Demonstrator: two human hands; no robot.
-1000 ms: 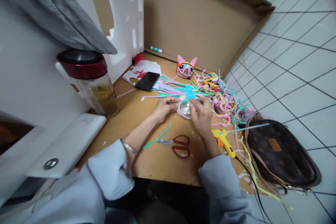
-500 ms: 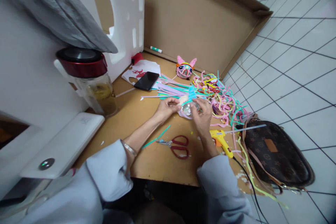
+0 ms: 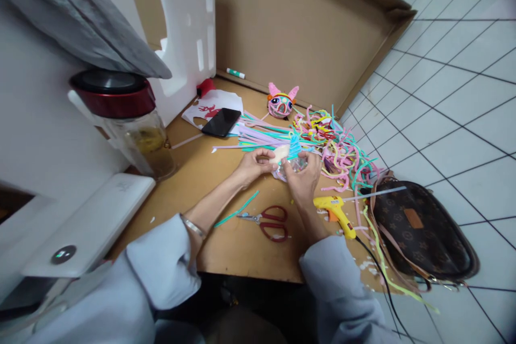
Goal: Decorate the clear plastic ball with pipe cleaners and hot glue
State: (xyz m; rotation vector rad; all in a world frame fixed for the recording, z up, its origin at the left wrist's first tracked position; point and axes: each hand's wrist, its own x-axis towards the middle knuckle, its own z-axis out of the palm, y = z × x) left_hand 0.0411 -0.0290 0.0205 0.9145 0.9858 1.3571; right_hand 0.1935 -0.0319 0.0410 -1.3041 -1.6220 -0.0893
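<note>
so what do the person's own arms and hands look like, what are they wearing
Both arms have loose, pale grey-blue sleeves; the left sleeve and right sleeve end in wide cuffs above the wrists. A silver-coloured band circles the left wrist. The left hand and right hand wear no gloves.

Scissors (image 3: 258,219) are lying on the near tabletop (image 3: 237,258), with a glue gun (image 3: 337,208), then a bag (image 3: 423,231), sitting to their right. Beyond the scissors, a craft piece (image 3: 295,146) is being held before a bundle of pipe cleaners (image 3: 260,133), a figurine (image 3: 281,106) sitting farther behind. Left, a phone (image 3: 221,122) is lying partly on paper (image 3: 230,100); farther left, a bottle (image 3: 137,131) is standing.
</note>
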